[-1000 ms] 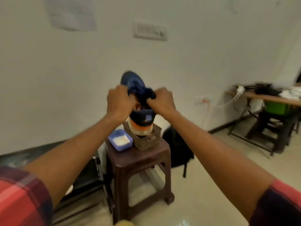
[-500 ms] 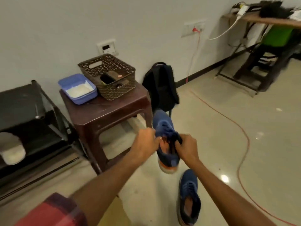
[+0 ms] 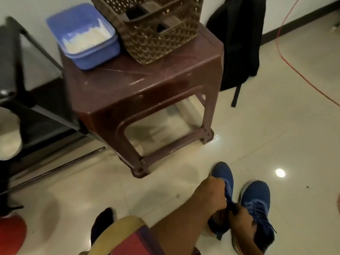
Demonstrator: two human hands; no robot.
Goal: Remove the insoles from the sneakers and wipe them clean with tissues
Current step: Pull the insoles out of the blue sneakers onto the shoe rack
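Two blue sneakers are on the floor at the lower right. My left hand (image 3: pixel 211 196) grips the laced upper of the nearer sneaker (image 3: pixel 223 173), whose toe points toward the stool. My right hand (image 3: pixel 240 220) holds the same sneaker at its opening, by the heel. The second sneaker (image 3: pixel 256 203) stands just to the right, touching nothing but the floor. No insole shows; the shoe openings are hidden by my hands. A blue tub (image 3: pixel 103 50) holding white tissues (image 3: pixel 86 41) sits on the brown stool (image 3: pixel 139 83).
A woven brown basket (image 3: pixel 156 35) shares the stool top. A black backpack (image 3: pixel 239 43) leans on the wall behind it, and an orange cable (image 3: pixel 294 70) crosses the tiles. A black rack (image 3: pixel 36 115) stands at the left.
The sneaker has come down from chest height to the floor beside the other one. My view has tipped down toward the stool and my feet.
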